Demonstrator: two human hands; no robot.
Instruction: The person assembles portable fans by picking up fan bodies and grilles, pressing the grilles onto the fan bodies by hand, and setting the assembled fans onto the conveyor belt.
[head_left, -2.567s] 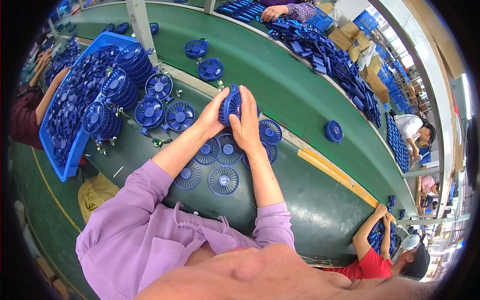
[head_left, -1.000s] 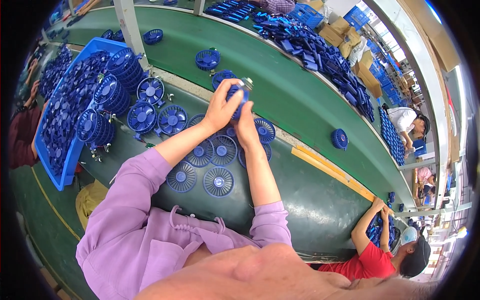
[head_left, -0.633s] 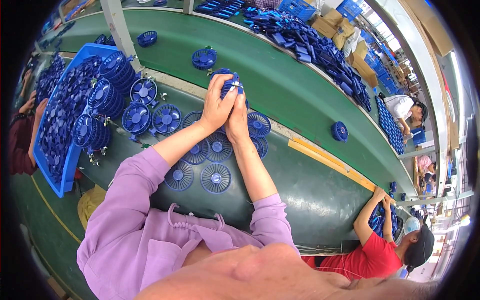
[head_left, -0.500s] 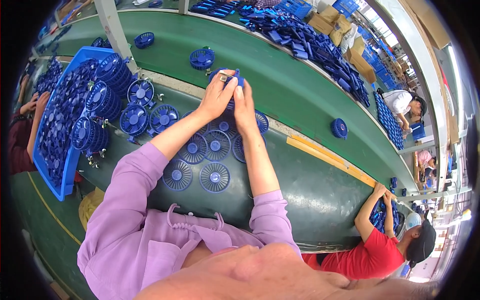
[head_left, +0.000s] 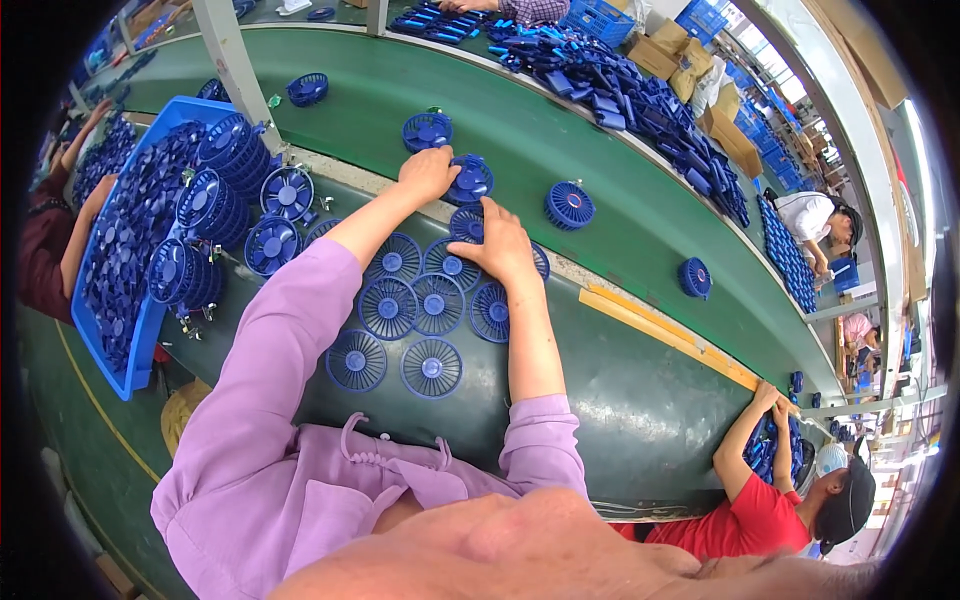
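My left hand (head_left: 428, 174) reaches to the near edge of the green belt, its bent fingers closed on the rim of a blue fan housing (head_left: 471, 178) with blades inside. Just nearer, my right hand (head_left: 503, 247) is open, thumb and fingers spread beside a round blue fan grille (head_left: 466, 224). Below the hands, several more spoked grilles (head_left: 430, 367) lie flat on the dark green worktop. Another bladed fan housing (head_left: 427, 132) sits on the belt beyond my left hand. To the right on the belt is a fan with its grille facing up (head_left: 570, 205).
At left, a blue tray (head_left: 140, 372) holds many small blue parts, with stacked fan housings (head_left: 205, 203) beside it. A metal post (head_left: 228, 65) rises behind. A yellow strip (head_left: 670, 337) runs along the belt edge. A co-worker in red (head_left: 745, 515) works at right.
My hands have separated from around a blue fan part; my right hand has come back toward the grilles. A grille-fronted fan now shows on the belt to the right. Belt items have shifted rightward.
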